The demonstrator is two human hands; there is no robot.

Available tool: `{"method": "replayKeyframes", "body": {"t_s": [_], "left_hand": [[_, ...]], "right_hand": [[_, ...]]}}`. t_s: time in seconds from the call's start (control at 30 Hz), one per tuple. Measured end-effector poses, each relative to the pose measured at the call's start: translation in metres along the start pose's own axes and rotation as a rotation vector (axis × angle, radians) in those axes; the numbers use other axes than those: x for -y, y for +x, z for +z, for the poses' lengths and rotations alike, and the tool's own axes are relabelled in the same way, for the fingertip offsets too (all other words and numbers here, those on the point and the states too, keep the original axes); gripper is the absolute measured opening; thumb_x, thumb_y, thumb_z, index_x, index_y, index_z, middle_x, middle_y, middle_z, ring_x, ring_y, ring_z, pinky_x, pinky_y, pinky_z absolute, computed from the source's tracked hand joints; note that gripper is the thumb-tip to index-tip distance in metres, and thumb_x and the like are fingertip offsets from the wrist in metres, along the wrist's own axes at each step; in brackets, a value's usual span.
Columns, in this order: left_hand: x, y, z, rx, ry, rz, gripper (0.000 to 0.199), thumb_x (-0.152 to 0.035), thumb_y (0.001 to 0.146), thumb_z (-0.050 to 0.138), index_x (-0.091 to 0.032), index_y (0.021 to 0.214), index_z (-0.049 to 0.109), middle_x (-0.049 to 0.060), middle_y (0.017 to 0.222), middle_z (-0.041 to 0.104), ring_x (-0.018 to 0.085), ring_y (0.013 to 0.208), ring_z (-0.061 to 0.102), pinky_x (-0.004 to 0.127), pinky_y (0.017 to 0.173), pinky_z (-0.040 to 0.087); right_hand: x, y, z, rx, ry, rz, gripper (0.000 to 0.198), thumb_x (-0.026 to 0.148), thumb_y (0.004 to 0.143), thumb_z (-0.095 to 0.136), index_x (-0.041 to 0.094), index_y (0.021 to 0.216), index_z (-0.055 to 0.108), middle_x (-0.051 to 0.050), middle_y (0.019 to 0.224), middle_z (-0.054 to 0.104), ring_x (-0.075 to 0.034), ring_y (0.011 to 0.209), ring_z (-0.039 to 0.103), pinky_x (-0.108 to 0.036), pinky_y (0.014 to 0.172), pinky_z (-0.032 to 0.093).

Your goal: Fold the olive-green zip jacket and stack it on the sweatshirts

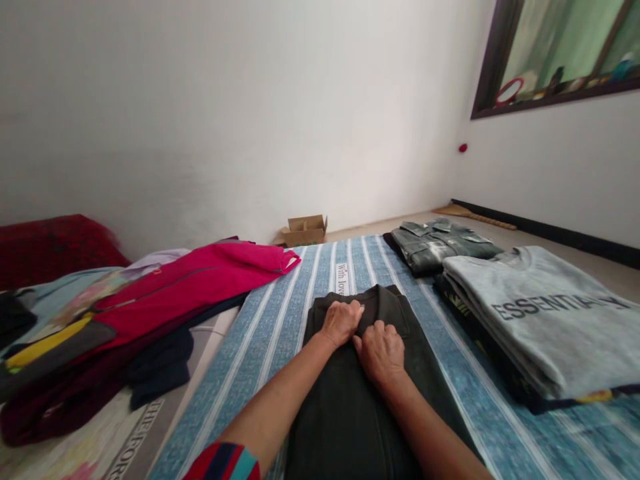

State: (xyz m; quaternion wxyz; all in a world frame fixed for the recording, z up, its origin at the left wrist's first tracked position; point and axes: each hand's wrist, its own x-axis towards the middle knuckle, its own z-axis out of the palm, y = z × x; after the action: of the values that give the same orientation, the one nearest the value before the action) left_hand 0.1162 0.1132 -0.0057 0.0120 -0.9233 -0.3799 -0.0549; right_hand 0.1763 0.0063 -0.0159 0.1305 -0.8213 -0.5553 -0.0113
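Note:
A dark, collared shirt (345, 413) lies front up on the blue striped bed sheet, its sides folded in to a long narrow shape and its collar pointing away from me. My left hand (343, 322) is closed at the neck opening, with a bit of the cloth pinched beside the collar. Just below and to the right, my right hand (381, 350) has its fingers curled into the shirt's front under the collar. Both hands rest on the garment close together. The fingertips are partly hidden.
To the left lies a heap of loose clothes with a bright pink jacket (200, 277) on top. At right are a folded grey sweatshirt (545, 320) on a stack and a folded grey-green garment (440, 241). A cardboard box (306, 231) stands by the wall.

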Motion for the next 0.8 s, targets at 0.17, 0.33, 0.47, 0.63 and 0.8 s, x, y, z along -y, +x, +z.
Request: {"method": "replayKeyframes", "body": {"t_s": [0.17,0.33,0.47,0.63,0.8], "left_hand": [[-0.019,0.019,-0.008,0.032,-0.144,-0.065,0.029,-0.042,0.089,0.044,-0.021,0.095,0.063,0.006,0.09,0.07,0.02,0.089,0.065,0.028,0.077,0.046],[-0.039,0.044,-0.003,0.054,-0.258,-0.204,0.026,-0.037,0.077,0.059,-0.019,0.096,0.064,0.008,0.097,0.069,0.022,0.094,0.063,0.028,0.077,0.045],[-0.042,0.058,0.001,0.035,-0.345,-0.327,0.016,-0.026,0.069,0.064,-0.018,0.083,0.067,0.009,0.091,0.071,0.023,0.088,0.064,0.027,0.069,0.046],[-0.04,0.068,0.008,-0.02,-0.484,-0.389,0.011,-0.019,0.062,0.069,-0.015,0.071,0.068,0.004,0.069,0.068,0.019,0.071,0.064,0.023,0.058,0.044],[-0.041,0.072,0.015,-0.044,-0.572,-0.41,0.014,-0.027,0.065,0.068,-0.014,0.061,0.065,0.003,0.056,0.063,0.017,0.059,0.061,0.023,0.05,0.04]], "right_hand": [[-0.002,0.001,0.003,-0.029,0.037,0.006,0.04,0.041,0.087,0.051,0.006,0.096,0.068,-0.018,0.092,0.06,-0.032,0.089,0.057,-0.041,0.073,0.045],[-0.002,0.002,0.001,-0.022,0.01,0.005,0.032,0.025,0.09,0.045,0.005,0.103,0.067,-0.019,0.092,0.061,-0.032,0.09,0.058,-0.041,0.072,0.046],[-0.001,0.004,0.0,-0.03,0.021,0.005,0.028,0.016,0.088,0.043,0.009,0.099,0.068,-0.018,0.091,0.062,-0.031,0.088,0.059,-0.042,0.071,0.046],[0.0,0.006,0.0,-0.045,0.041,0.011,0.027,0.018,0.088,0.046,0.007,0.094,0.069,-0.018,0.09,0.062,-0.033,0.089,0.059,-0.043,0.071,0.047],[-0.001,0.008,0.002,-0.067,0.011,0.001,0.028,0.01,0.086,0.042,0.007,0.095,0.068,-0.018,0.09,0.062,-0.032,0.089,0.059,-0.042,0.069,0.047]]}}
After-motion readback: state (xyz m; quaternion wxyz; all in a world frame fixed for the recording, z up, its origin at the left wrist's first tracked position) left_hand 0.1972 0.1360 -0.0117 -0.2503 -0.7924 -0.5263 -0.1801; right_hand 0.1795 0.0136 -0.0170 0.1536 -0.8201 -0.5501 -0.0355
